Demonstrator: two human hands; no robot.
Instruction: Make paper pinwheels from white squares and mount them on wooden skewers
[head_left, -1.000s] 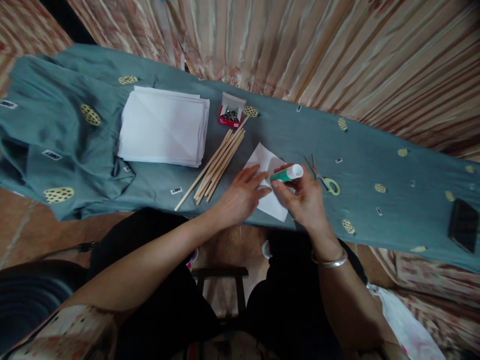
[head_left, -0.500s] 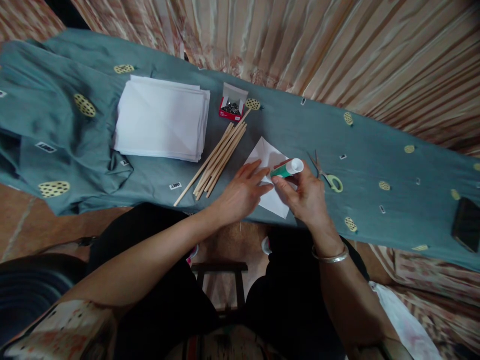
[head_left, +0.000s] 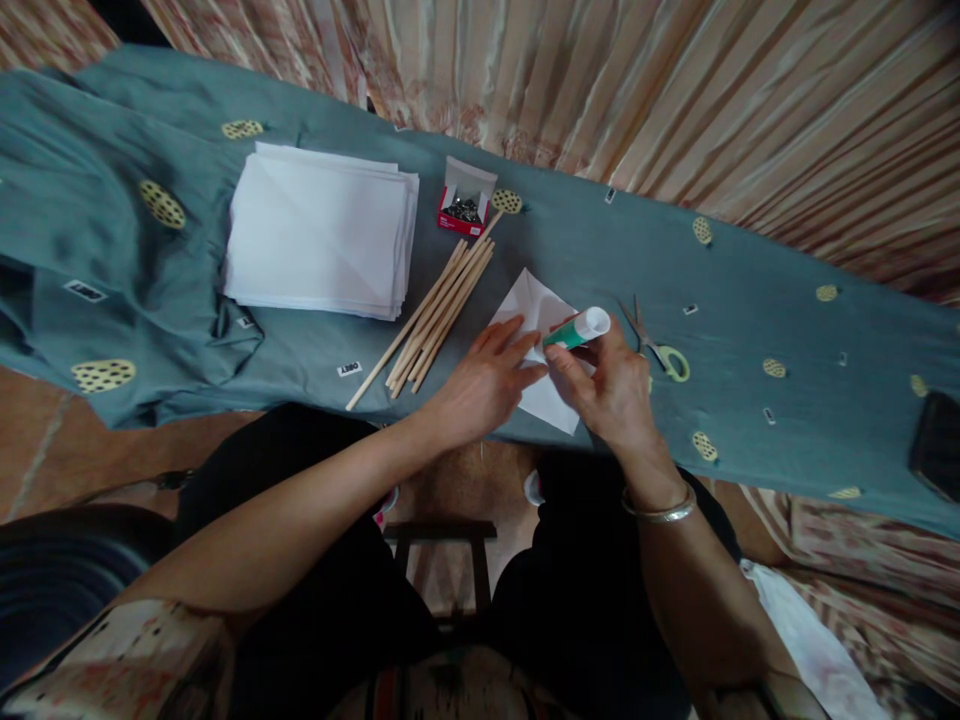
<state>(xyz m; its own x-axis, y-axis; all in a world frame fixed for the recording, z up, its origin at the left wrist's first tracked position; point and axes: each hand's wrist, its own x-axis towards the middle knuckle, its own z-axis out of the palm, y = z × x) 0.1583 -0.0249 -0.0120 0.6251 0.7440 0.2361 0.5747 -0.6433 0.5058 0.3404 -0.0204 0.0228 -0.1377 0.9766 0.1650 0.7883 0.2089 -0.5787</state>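
A small white paper square (head_left: pixel 534 305) lies on the teal cloth (head_left: pixel 750 330) near the front edge. My left hand (head_left: pixel 484 385) rests flat on its left side, fingers stretched out. My right hand (head_left: pixel 609 390) is closed round a green and white glue stick (head_left: pixel 577 329), whose lower end points down at the paper by my left fingertips.
A bundle of wooden sticks (head_left: pixel 435 315) lies left of the paper, with a stack of white sheets (head_left: pixel 322 235) further left. A small red box of clips (head_left: pixel 465 198) stands behind. Scissors with green handles (head_left: pixel 656 350) lie to the right. A dark phone (head_left: pixel 937 445) sits at far right.
The view has shifted slightly. Both hands stay on the paper; the glue stick has tilted a little and moved slightly up the sheet.
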